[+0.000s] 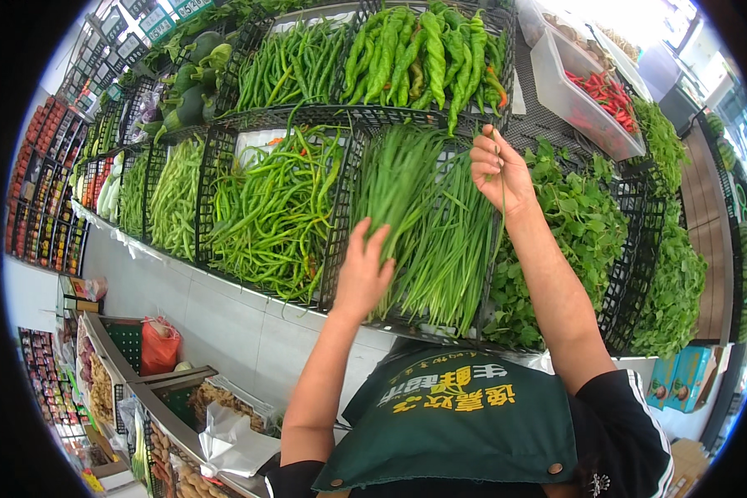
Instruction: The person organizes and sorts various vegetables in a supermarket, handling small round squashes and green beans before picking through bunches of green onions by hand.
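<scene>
Two piles of long green chives fill a black crate in front of me. My left hand [364,267] is on the lower part of the left pile of chives [395,180], fingers spread over the stems; that pile looks blurred. At the upper right, my right hand [501,169] pinches a thin green chive stalk [503,202] between thumb and fingertips, and the stalk hangs down past the wrist. The right pile of chives [451,249] lies below and between the hands.
Long thin green peppers [280,211] lie in the crate to the left, leafy greens [573,230] to the right. Behind are larger green peppers [420,56] and a clear plastic bin [566,93] with red chillies [604,99]. A red plastic bag [160,348] stands at the lower left.
</scene>
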Available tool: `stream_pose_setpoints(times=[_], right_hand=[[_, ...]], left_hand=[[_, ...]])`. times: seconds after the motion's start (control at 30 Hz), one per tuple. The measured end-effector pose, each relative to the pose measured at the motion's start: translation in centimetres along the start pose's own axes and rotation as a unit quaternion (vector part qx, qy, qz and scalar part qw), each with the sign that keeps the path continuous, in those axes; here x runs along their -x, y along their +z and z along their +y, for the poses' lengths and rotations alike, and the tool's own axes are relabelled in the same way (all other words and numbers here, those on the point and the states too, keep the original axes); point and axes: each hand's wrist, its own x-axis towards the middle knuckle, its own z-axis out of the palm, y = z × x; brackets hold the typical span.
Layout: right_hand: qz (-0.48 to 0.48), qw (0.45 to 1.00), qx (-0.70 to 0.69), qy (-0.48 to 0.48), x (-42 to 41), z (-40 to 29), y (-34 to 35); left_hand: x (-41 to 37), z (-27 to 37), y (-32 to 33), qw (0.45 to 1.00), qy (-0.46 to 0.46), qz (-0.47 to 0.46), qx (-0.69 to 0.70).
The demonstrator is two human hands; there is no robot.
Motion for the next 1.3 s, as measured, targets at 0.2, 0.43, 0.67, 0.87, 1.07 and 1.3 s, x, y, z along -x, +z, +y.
stream_pose_setpoints(times=[0.2, 0.43, 0.67, 0.87, 1.07, 1.3], right_hand=[[0.079, 0.741, 0.650, 0.150, -0.6, 0.1, 3.5], [-0.001, -0.007, 0.958, 0.285, -1.4, 3.6, 3.2], [-0.027, 0.045, 0.951, 0.304, -0.8, 3.5, 1.7], [-0.091, 0.321, 0.902, 0.273, 1.5, 3.7, 6.6], [-0.115, 0.236, 0.942, 0.209, 3.9, 3.8, 6.9], [-0.149, 0.136, 0.964, 0.174, 5.3, 5.4, 6.7]], left_hand=[[0.7, 3.1, 2.9, 0.990, 0.048, -0.020, -0.133], [1.4, 3.9, 4.5, 0.983, 0.053, -0.029, -0.171], [1.6, 4.7, 4.9, 0.982, 0.106, 0.062, -0.145], [-0.5, 6.5, 7.6, 0.989, 0.002, 0.106, 0.102], [-1.9, 6.0, 8.8, 0.980, -0.029, 0.080, 0.183], [-2.1, 5.7, 8.7, 0.976, -0.045, 0.078, 0.200]])
